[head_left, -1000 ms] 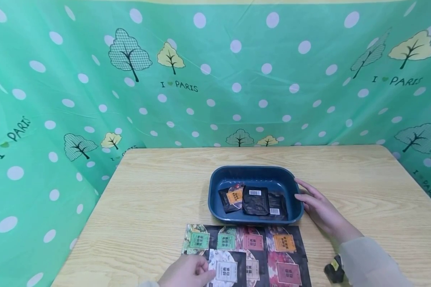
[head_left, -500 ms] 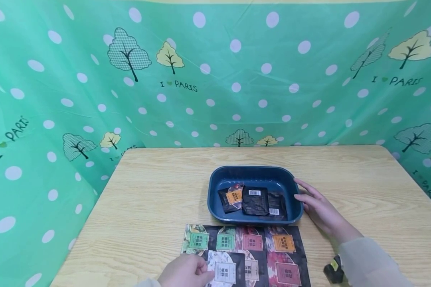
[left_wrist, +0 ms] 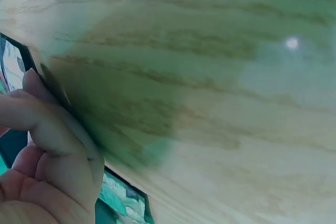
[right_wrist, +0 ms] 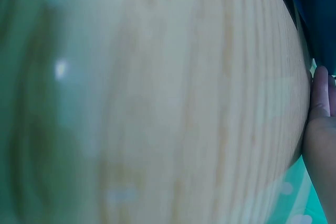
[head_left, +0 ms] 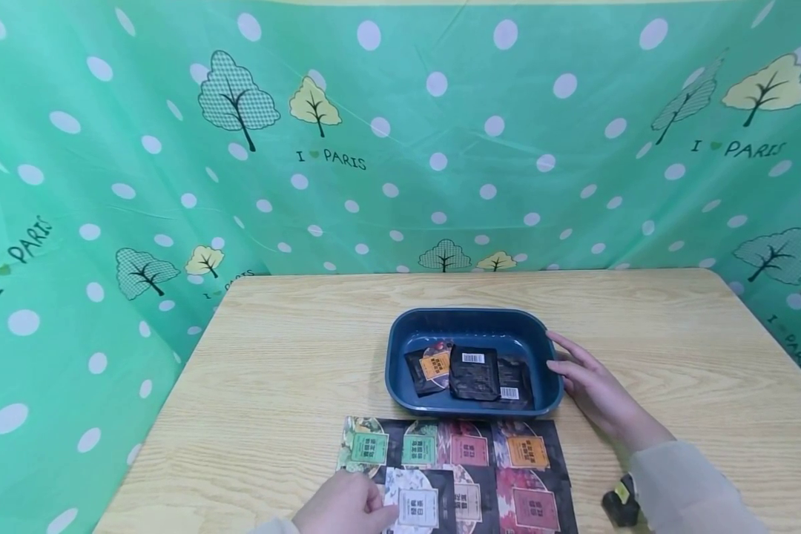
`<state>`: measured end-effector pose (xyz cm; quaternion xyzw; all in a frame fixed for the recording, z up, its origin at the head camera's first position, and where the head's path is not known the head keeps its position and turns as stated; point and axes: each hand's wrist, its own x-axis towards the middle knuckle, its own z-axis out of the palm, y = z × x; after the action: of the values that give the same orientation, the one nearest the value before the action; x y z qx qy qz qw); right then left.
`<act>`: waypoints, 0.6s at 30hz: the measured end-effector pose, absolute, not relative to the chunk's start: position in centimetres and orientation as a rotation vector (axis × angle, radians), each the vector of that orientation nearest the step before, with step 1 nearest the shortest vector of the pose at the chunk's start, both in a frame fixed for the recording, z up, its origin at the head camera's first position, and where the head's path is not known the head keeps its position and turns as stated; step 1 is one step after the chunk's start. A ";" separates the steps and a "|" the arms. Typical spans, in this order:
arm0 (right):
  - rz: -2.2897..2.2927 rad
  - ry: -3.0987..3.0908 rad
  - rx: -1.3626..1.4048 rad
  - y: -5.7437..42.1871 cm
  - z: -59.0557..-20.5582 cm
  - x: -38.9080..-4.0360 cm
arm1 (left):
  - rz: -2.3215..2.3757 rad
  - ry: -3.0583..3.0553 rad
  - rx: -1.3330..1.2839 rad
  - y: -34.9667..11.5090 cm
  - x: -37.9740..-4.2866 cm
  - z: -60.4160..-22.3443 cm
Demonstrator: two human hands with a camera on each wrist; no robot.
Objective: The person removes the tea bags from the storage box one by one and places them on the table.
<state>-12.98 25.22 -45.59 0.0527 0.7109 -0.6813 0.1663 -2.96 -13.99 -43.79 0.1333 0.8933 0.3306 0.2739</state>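
Note:
My left hand (head_left: pixel 347 504) is at the bottom of the head view, thumb and curled fingers pinching the left edge of a black sachet (head_left: pixel 419 507) with a white label. That sachet overlaps others in a row of flat sachets with green, red, pink and orange labels, such as the red-labelled sachet (head_left: pixel 535 510). In the left wrist view the hand (left_wrist: pixel 47 156) has its fingers bent in. My right hand (head_left: pixel 601 397) touches the right rim of a dark blue plastic bin (head_left: pixel 467 411) with extended fingers. Inside lie an orange-labelled sachet (head_left: pixel 434 368) and black sachets with barcodes (head_left: pixel 474 374).
A small black object with a yellow-green mark (head_left: pixel 621 501) lies beside the right sleeve. The wooden table (head_left: pixel 294 356) reaches back to a green dotted curtain (head_left: pixel 347 185). Sachets sit right against the bin's near side.
The white-labelled sachet and my left hand have shifted very slightly left and down. My right hand and the bin stay in place.

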 end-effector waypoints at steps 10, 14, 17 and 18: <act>-1.914 2.047 0.155 25.3 -45.5 -12.9 | 0.843 2.449 0.345 -13.5 -3.0 -41.9; -1.897 2.059 0.161 25.3 -45.5 -12.9 | 0.835 2.494 0.417 -13.0 -3.6 -41.0; -1.900 2.054 0.165 25.3 -45.5 -13.0 | 0.859 2.542 0.489 -12.6 -4.1 -40.4; -1.902 2.051 0.168 25.3 -45.5 -13.0 | 0.867 2.560 0.511 -12.5 -4.2 -40.2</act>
<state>-12.96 25.30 -45.54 0.0590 0.7213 -0.6691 0.1690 -4.21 -12.53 -40.23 0.1821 0.9130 0.3092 0.1942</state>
